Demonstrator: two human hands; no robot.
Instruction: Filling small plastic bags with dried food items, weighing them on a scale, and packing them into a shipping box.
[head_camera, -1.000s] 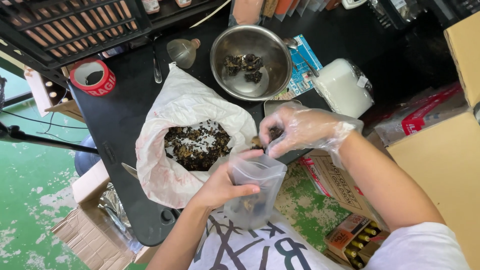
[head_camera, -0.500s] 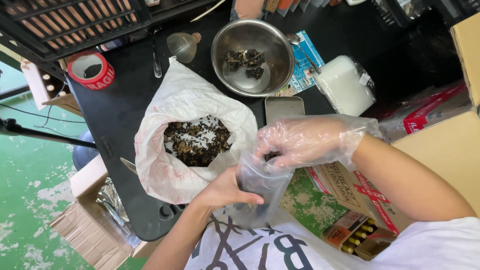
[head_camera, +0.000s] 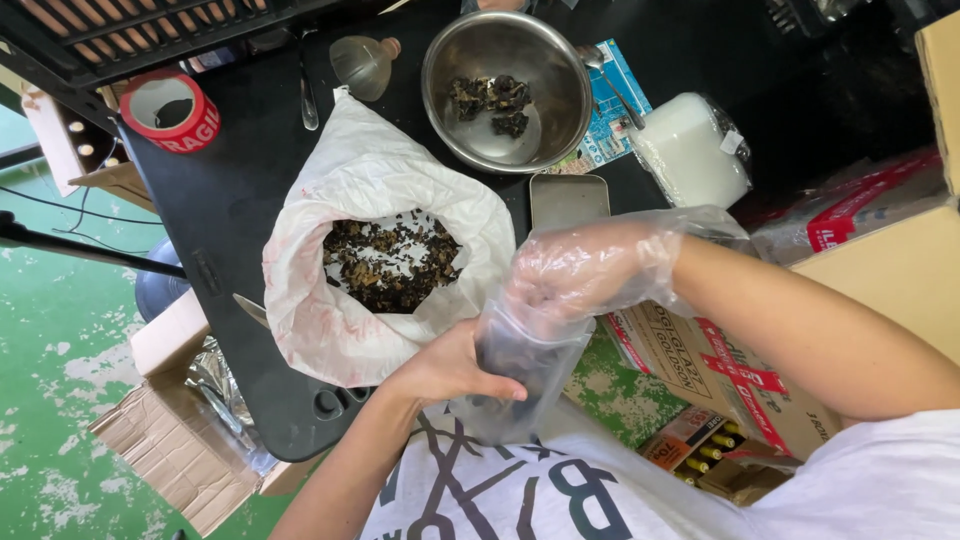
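Note:
My bare left hand (head_camera: 445, 368) grips a small clear plastic pouch (head_camera: 515, 385) by its side, holding it upright in front of my chest. My right hand (head_camera: 580, 270), in a thin clear disposable glove, is pushed fingers-first into the pouch's mouth; whatever it holds there is hidden. Dark dried pieces show through the pouch wall. Just left of both hands a big white sack (head_camera: 330, 320) lies open on the black table (head_camera: 230, 210), full of dark dried pieces (head_camera: 390, 265).
A steel bowl (head_camera: 560, 120) with a few dark pieces stands at the back. Beside it are a small metal tray (head_camera: 567, 198), a white wrapped block (head_camera: 688, 160), a red tape roll (head_camera: 170, 110) and a small funnel (head_camera: 362, 62). Cardboard boxes (head_camera: 700, 370) crowd the green floor.
My gloved right hand carried dark pieces from the sack's edge down into the pouch mouth. My left hand kept its grip and shifted the pouch slightly.

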